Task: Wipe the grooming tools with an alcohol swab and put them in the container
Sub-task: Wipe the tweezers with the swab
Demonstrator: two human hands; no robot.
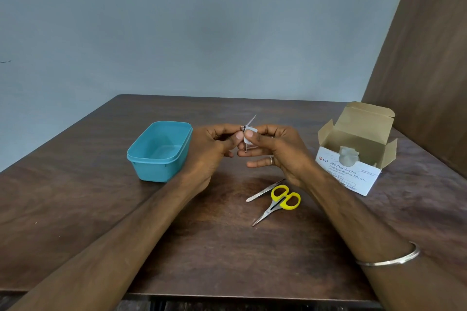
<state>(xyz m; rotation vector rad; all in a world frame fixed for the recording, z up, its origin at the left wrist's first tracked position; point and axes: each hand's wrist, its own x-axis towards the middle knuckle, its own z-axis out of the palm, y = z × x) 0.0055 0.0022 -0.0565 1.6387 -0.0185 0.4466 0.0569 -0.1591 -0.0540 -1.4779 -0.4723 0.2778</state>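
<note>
Scissors (279,203) near table edge; both hands' fingers (249,134) pinching swab-wrapped clipper (245,145) (mid-table).

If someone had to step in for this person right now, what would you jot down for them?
Left hand: grips a small metal grooming tool, held above the table.
Right hand: pinches a white alcohol swab against that tool, wiping it.
Open-topped teal plastic container: on the brown wooden table, left of the hands, with no tools inside.
Silver metal tweezers and yellow-handled small scissors: lying side by side on the table near the right wrist.
White cardboard box of alcohol swabs: open, at the right.
Done: nothing stored yet.
Left: finish this wipe, store the tool, then wipe and store tweezers and scissors.
</note>
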